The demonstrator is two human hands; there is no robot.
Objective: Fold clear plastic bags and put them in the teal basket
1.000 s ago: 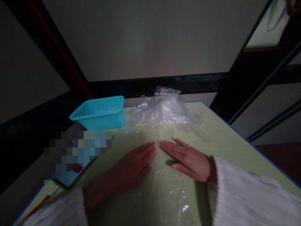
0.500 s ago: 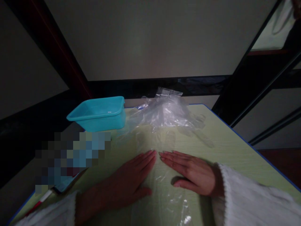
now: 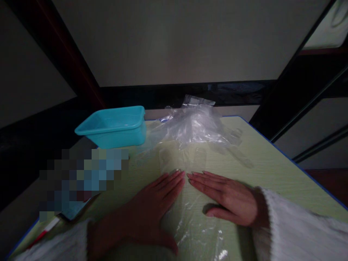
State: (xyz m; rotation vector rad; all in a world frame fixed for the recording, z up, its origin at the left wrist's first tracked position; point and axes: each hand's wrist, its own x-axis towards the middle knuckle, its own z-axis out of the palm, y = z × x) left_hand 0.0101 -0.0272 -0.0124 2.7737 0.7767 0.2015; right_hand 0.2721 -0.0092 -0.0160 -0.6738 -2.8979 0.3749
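A clear, thin disposable plastic glove [image 3: 195, 210] lies flat on the table, its see-through outline partly hidden under my hands. My left hand [image 3: 160, 203] rests on its left side, palm down, fingers stretched out and thumb spread toward me. On the right side my right hand [image 3: 225, 195] lies palm down with straight fingers and the thumb apart. The fingertips of both hands point at each other across a narrow gap. Beyond them is a crumpled pile of clear plastic gloves [image 3: 195, 125], with finger shapes showing at its right edge.
A turquoise plastic basket [image 3: 122, 136] stands at the table's back left. Nearer on the left lies a flat object with a blurred-out surface [image 3: 73, 210], beside a red and white pen-like stick [image 3: 50, 226]. The pale table [image 3: 272, 174] has a blue edge and stands against a panelled wall.
My left thumb has swung down toward me, away from the fingers. Both hands stay flat on the plastic. The view has shifted slightly.
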